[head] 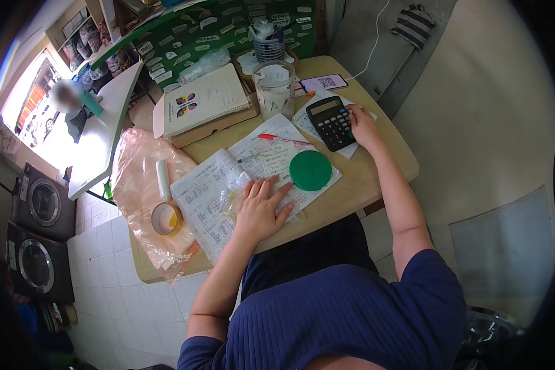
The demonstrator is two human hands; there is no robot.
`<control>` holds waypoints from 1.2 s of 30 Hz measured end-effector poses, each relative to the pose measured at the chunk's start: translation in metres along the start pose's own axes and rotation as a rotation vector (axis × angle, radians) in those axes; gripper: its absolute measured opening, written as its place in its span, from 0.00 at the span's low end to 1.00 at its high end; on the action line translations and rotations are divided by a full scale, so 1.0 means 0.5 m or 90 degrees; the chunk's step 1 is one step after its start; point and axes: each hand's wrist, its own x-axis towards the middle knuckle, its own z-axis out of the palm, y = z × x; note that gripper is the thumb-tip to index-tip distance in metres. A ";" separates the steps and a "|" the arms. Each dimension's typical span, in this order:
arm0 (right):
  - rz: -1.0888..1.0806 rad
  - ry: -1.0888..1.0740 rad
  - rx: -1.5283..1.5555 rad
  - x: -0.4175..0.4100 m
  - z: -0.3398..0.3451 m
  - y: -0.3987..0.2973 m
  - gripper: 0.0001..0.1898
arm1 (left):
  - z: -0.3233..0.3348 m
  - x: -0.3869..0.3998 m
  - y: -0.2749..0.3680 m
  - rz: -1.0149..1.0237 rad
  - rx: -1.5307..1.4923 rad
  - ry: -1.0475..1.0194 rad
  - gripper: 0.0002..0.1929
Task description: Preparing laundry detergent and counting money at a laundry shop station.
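My left hand (261, 210) lies palm down with fingers spread on a crumpled clear plastic bag (230, 198), over an open notebook (203, 196) with handwritten pages. Just beyond its fingertips is a round green lid (310, 170), resting on the notebook and partly over a handwritten slip (277, 159). A red pen (284, 138) lies across the upper page. My right hand (364, 127) grips the right edge of a black desktop calculator (330, 122), which sits on loose papers (305, 118). The palm side of that hand is hidden.
A clear plastic jar (274, 90) of papers and a spiral notebook (203, 101) stand farther back. A phone (323, 82) on a white cable lies at right. Packing tape (166, 218) and a white roll (163, 179) rest on pink plastic (136, 171). A person (76, 111) sits beyond.
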 end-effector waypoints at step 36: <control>-0.096 0.049 0.018 -0.028 -0.022 -0.017 0.09 | 0.016 -0.008 -0.004 -0.045 0.029 0.025 0.23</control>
